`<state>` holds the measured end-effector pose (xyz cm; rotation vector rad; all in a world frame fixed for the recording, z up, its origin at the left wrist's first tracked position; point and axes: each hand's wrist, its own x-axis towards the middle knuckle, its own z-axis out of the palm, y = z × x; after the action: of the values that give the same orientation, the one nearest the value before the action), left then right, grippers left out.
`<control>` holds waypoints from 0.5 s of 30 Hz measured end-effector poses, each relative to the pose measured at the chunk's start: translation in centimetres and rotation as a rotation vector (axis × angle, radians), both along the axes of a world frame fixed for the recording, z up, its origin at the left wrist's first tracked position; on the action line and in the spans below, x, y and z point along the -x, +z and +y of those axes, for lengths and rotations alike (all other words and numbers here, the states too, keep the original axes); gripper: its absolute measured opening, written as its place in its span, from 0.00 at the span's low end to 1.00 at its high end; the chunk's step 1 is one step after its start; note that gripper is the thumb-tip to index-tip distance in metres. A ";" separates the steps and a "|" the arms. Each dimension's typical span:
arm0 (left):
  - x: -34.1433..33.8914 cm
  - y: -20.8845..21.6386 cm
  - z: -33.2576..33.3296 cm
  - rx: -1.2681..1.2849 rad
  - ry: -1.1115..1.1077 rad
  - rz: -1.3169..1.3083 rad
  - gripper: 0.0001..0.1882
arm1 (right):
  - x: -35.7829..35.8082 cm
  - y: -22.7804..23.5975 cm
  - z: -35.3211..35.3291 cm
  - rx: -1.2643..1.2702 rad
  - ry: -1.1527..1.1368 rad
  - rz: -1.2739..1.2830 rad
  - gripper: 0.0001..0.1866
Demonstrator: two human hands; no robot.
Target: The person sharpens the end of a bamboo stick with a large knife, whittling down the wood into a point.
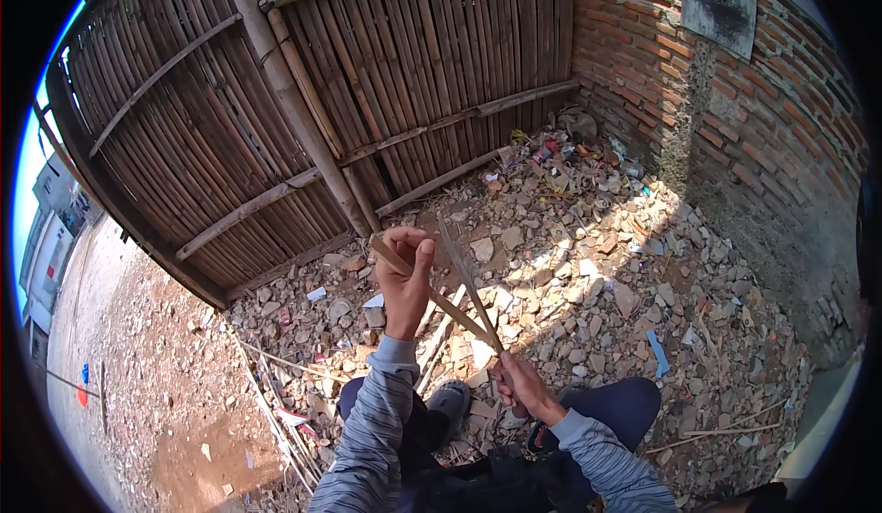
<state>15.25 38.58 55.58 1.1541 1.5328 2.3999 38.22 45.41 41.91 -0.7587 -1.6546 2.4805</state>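
My left hand (pixel 404 294) is closed around a flat, pale brown bamboo strip (pixel 457 315), whose upper end sticks out past the fingers. The strip slants down to the right. In my right hand (pixel 529 388) is the handle of a long knife (pixel 465 276), its thin grey blade pointing up and slightly left. The strip's lower end meets the blade just above my right hand; whether it lies in front or behind is hard to tell. Both hands are above the rubble, in front of my bent knees.
Broken stone and brick rubble (pixel 588 329) covers the ground. A bamboo fence (pixel 423 63) stands ahead, meeting a brick wall (pixel 634 63) at the right. Litter (pixel 560 150) lies in that corner. Thin sticks (pixel 285 430) lie left of my legs, beside my dark shoe (pixel 450 403).
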 end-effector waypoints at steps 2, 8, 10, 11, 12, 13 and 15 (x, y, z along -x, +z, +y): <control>0.1 0.9 0.2 -0.051 -0.041 -0.078 0.17 | 0.4 -1.6 -0.1 -0.031 0.023 -0.012 0.27; -0.3 0.0 0.2 -0.072 -0.331 -0.138 0.29 | 1.6 -2.0 -1.2 -0.404 0.059 -0.105 0.15; -0.8 -0.6 0.3 -0.092 -0.306 -0.151 0.31 | 1.7 -2.3 -1.4 -0.384 0.013 -0.061 0.14; -1.1 -0.7 0.3 -0.088 -0.309 -0.155 0.31 | 1.8 -2.4 -1.5 -0.367 -0.021 -0.015 0.14; -1.3 -0.7 0.2 -0.102 -0.285 -0.131 0.31 | 1.9 -2.5 -1.6 -0.362 -0.024 -0.018 0.14; -1.5 -0.8 0.2 -0.116 -0.261 -0.108 0.30 | 2.1 -2.6 -1.8 -0.366 0.011 -0.041 0.14; -1.4 -1.1 0.1 -0.137 -0.232 -0.105 0.30 | 2.3 -2.5 -2.2 -0.364 0.052 -0.068 0.14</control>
<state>16.65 38.72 54.43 1.1383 1.1514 2.3960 35.91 43.18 39.43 -0.7663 -2.0907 2.1085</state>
